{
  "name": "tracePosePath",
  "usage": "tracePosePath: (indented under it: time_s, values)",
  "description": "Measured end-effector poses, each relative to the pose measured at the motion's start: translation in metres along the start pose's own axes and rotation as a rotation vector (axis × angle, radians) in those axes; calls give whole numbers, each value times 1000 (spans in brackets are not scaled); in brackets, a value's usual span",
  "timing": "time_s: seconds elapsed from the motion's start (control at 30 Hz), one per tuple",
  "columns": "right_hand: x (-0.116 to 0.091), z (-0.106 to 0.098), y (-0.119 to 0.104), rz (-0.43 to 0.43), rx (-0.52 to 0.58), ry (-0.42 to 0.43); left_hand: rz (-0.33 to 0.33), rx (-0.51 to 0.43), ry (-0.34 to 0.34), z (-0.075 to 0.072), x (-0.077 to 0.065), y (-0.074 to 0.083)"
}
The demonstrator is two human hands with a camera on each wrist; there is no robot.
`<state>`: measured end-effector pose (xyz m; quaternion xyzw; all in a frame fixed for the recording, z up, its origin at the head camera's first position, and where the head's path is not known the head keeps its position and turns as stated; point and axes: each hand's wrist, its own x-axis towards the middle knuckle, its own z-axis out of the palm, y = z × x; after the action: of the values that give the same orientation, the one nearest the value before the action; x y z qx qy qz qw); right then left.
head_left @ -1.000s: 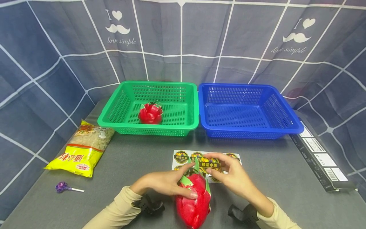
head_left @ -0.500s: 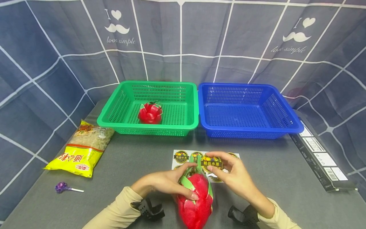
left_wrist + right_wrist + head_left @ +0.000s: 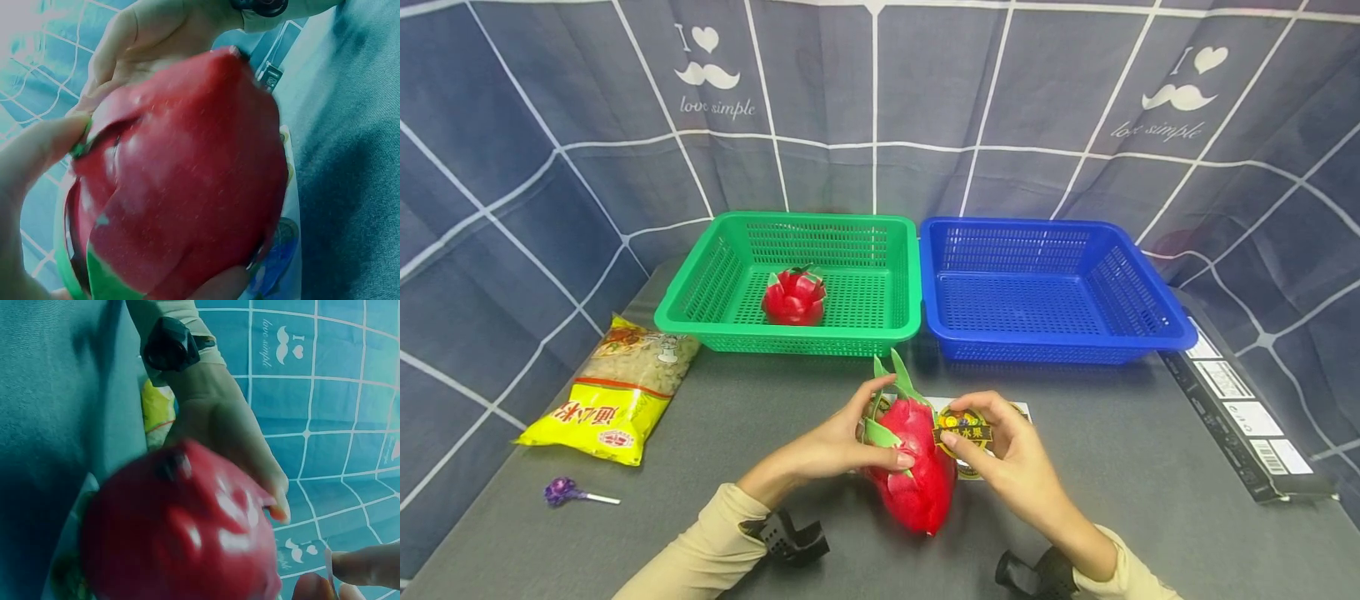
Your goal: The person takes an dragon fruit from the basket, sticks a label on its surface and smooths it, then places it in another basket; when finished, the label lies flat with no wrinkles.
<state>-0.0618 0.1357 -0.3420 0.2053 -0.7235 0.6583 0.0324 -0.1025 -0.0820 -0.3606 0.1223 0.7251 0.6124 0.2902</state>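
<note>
- Between the person's two hands, over the near middle of the grey table (image 3: 737, 417), is a red toy dragon fruit (image 3: 921, 475).
- Its long axis runs from near to far, the far end leaning slightly left: green leaves point away toward the baskets, the narrow tip toward the person. Whether its underside touches the table cannot be told.
- The left hand (image 3: 835, 446) grips it from the left, thumb across the top.
- The right hand (image 3: 1017, 458) pinches a round fruit sticker (image 3: 966, 432) between thumb and fingers, just beside the fruit and apart from it.
- Behind them lies a sticker sheet (image 3: 942, 403), partly covered.
- Farther back, a green basket (image 3: 790, 331) holds a second dragon fruit (image 3: 793, 298); a blue basket (image 3: 1060, 342) stands beside it.
- Leftward lie a yellow bag (image 3: 617, 400) and a purple lollipop (image 3: 562, 491).
</note>
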Motion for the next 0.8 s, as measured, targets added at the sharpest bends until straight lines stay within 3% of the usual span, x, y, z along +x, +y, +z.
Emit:
tracePosePath:
  time_s: [0.37,0.8]
  values:
    - [-3,10,10,61,-100,75,35,-47,198,4,6,-3]
    - [-2,15,12,246,-180,171,47,-58,248,10,7,-4]
